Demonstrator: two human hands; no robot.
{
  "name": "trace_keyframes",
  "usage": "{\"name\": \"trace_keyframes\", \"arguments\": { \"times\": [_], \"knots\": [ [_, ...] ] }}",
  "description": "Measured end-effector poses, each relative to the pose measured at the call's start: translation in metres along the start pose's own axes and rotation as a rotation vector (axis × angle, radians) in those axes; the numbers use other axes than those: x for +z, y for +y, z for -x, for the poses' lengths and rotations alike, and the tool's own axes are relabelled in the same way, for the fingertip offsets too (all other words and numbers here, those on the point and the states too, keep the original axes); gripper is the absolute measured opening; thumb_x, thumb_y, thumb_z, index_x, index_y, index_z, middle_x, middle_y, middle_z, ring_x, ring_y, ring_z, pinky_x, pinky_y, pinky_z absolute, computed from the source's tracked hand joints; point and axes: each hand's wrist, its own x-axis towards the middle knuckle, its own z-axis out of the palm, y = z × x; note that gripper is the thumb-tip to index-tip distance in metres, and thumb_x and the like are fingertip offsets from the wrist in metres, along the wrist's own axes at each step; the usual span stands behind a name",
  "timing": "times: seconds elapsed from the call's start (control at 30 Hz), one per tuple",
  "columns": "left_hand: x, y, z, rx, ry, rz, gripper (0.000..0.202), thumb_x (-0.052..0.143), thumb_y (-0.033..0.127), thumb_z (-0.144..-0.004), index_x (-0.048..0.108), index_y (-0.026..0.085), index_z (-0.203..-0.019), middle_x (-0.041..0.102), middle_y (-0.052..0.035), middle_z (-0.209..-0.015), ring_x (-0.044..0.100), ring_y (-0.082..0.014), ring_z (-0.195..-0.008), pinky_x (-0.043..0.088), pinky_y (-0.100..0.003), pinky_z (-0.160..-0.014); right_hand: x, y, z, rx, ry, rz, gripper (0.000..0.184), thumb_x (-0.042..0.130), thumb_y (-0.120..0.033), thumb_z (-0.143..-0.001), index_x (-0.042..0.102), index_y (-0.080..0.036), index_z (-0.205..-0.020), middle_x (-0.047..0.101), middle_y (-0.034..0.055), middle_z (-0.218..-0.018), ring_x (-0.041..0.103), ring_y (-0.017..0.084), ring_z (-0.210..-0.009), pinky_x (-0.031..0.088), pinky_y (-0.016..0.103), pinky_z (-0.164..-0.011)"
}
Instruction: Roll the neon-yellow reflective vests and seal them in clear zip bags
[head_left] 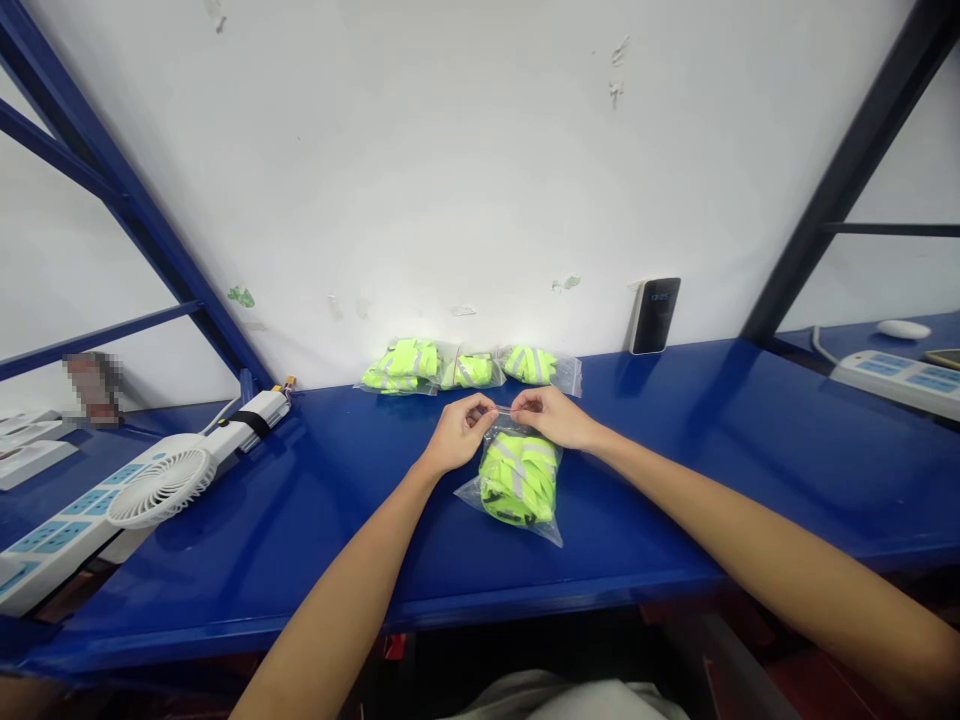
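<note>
A clear zip bag (519, 482) holding a folded neon-yellow reflective vest lies on the blue shelf (675, 470) in front of me. My left hand (459, 430) pinches the bag's top edge at its left end. My right hand (551, 415) pinches the same top edge at its right end. Both hands are closed on the seal strip, fingertips almost meeting. Behind them, against the white wall, lie three more bagged neon vests (465, 366) in a row.
A white power strip (67, 515) with a small white desk fan (159, 486) on it lies at the left. A dark phone (655, 315) leans on the wall at right. Another power strip (896, 378) and a white mouse (904, 328) sit far right. Blue rack struts cross both sides.
</note>
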Motion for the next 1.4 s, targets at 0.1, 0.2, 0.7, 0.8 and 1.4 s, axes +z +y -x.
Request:
{"name": "trace_keyframes", "arguments": {
  "times": [0.1, 0.2, 0.7, 0.8, 1.4],
  "knots": [
    [0.0011, 0.0021, 0.0011, -0.003, 0.01, -0.023, 0.029, 0.057, 0.042, -0.088, 0.068, 0.016, -0.09, 0.066, -0.0033, -0.079, 0.056, -0.013, -0.066, 0.041, -0.023, -0.06, -0.0016, -0.002, 0.0008, -0.023, -0.029, -0.051, 0.024, 0.06, -0.036, -0.082, 0.072, -0.015, -0.087, 0.067, 0.0035, -0.075, 0.056, 0.015, -0.066, 0.041, 0.027, -0.063],
    [0.002, 0.0018, 0.0014, -0.025, 0.018, -0.017, 0.029, 0.059, 0.042, -0.087, 0.069, 0.014, -0.089, 0.07, -0.0061, -0.084, 0.058, -0.0139, -0.068, 0.044, -0.024, -0.063, -0.0021, -0.003, 0.0015, -0.062, -0.048, -0.048, 0.027, 0.061, -0.039, -0.084, 0.073, -0.015, -0.087, 0.067, 0.004, -0.076, 0.056, 0.015, -0.067, 0.041, 0.027, -0.063],
    [0.0066, -0.0007, 0.0016, -0.001, -0.016, -0.069, 0.03, 0.057, 0.042, -0.088, 0.07, 0.015, -0.089, 0.069, -0.0048, -0.082, 0.058, -0.0141, -0.067, 0.044, -0.024, -0.062, 0.0015, -0.0025, 0.0023, -0.132, -0.04, 0.03, 0.025, 0.058, -0.037, -0.086, 0.071, -0.015, -0.085, 0.066, 0.0033, -0.073, 0.055, 0.015, -0.066, 0.04, 0.026, -0.062],
    [0.0069, -0.0006, 0.0019, 0.016, -0.01, -0.08, 0.028, 0.056, 0.04, -0.088, 0.069, 0.015, -0.089, 0.068, -0.0045, -0.082, 0.058, -0.0139, -0.068, 0.044, -0.024, -0.063, 0.0018, -0.002, 0.002, -0.136, -0.034, 0.029, 0.024, 0.059, -0.036, -0.085, 0.071, -0.015, -0.084, 0.066, 0.0031, -0.072, 0.055, 0.015, -0.066, 0.041, 0.026, -0.062],
    [0.0032, -0.0029, -0.001, -0.058, 0.01, 0.078, 0.029, 0.06, 0.04, -0.086, 0.066, 0.012, -0.084, 0.063, -0.0022, -0.073, 0.054, -0.0112, -0.061, 0.038, -0.021, -0.055, -0.0025, -0.0016, 0.0011, -0.117, -0.035, 0.048, 0.027, 0.059, -0.038, -0.086, 0.071, -0.014, -0.084, 0.07, 0.0052, -0.08, 0.059, 0.016, -0.07, 0.042, 0.027, -0.065]
  ]
}}
